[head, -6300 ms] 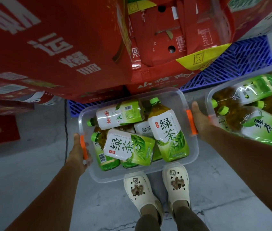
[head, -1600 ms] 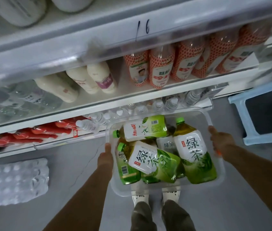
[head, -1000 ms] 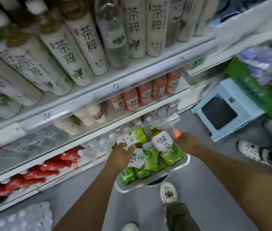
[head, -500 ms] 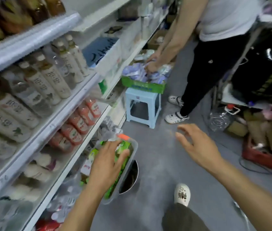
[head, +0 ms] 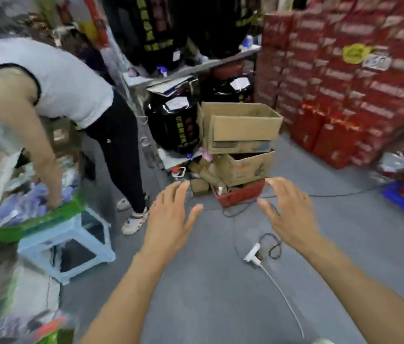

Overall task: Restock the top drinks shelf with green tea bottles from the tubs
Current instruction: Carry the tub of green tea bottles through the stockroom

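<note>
Stool (head: 72,247) at left, tray (head: 34,223) on it, person (head: 54,95) bent over tray. Two stacked cartons (head: 240,142) ahead on a crate (head: 240,194); power strip (head: 253,254) on floor (head: 208,294) before them. Stacked boxes (head: 357,78) at right.

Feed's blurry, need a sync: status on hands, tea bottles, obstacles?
Left hand and right hand open, empty. No clear bottles or tub in view. Cable and power strip across floor ahead; person bent over stool at left.
</note>
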